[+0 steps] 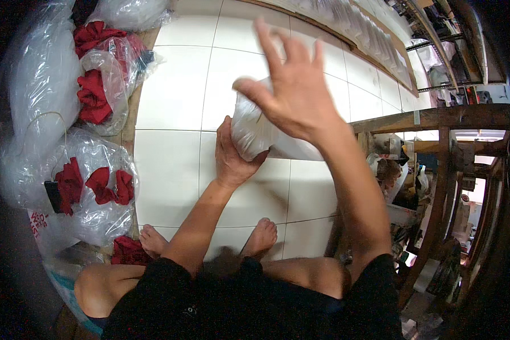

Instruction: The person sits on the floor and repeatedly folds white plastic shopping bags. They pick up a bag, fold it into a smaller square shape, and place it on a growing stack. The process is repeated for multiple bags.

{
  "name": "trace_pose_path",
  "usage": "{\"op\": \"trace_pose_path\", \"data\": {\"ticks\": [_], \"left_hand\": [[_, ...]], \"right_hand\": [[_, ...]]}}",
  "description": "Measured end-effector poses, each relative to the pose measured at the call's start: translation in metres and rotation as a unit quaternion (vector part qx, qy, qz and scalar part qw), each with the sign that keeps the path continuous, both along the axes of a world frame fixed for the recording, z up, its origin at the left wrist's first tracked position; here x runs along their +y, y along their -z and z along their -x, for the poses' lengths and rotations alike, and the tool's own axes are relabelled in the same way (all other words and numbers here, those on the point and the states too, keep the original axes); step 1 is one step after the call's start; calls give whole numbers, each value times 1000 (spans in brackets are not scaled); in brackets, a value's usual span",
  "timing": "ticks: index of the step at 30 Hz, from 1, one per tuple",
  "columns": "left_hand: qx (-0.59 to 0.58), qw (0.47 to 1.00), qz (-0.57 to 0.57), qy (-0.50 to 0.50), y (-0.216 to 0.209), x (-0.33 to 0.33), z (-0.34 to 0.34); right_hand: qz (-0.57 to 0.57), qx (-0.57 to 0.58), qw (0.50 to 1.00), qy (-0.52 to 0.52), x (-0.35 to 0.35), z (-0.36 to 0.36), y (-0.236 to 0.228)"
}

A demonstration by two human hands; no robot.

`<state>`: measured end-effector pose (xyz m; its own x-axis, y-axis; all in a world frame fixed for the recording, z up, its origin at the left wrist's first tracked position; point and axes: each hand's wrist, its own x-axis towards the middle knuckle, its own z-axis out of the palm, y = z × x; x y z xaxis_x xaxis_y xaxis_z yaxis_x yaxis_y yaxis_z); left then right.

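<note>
- The left grip (236, 161) is clamped on the lower end of a white bundle (249, 129), palm beneath and fingers curled up its left side.
- The right grip (300, 96) is spread wide, fingers and thumb apart and blurred, in front of the bundle's upper right; whether the palm touches it, I cannot tell.
- The bundle is held above the floor (170, 85), in front of the person, near the middle of the view.
- Judging from this, the work looks partway: the bundle is gathered into a rounded shape and secured by one side only, and it has not been set down.
- Whether its upper end is tied or closed cannot be told, as the right side covers it.
- The bundle seems to be thin, cloudy plastic, pleated and creased toward the held end, with a smoother pale stretch reaching behind the right wrist.
- Along the left lie clear bags (42, 90), glossy, puffy and wrinkled, with crumpled red cloth (94, 99) among them, soft and matte.
- The floor is smooth white tile with thin dark joints; on the right stands a rough brown wooden frame (442, 117).
</note>
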<state>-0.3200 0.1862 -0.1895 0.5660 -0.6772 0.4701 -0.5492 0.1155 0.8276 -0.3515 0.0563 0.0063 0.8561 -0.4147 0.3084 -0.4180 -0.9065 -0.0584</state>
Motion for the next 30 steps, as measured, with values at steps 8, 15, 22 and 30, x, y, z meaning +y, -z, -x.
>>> {"op": "trace_pose_path", "data": {"ticks": [8, 15, 22, 30], "left_hand": [[37, 999, -10, 23, -3, 5, 8], [48, 997, 47, 26, 3, 4, 6], [4, 1000, 22, 20, 1, 4, 9], [-50, 997, 52, -28, -5, 1, 13]], "right_hand": [[-41, -3, 997, 63, -33, 42, -7], [-60, -114, 991, 28, -22, 67, -41], [-83, -97, 990, 60, -14, 83, -41], [-156, -154, 975, 33, -33, 56, -48]]}}
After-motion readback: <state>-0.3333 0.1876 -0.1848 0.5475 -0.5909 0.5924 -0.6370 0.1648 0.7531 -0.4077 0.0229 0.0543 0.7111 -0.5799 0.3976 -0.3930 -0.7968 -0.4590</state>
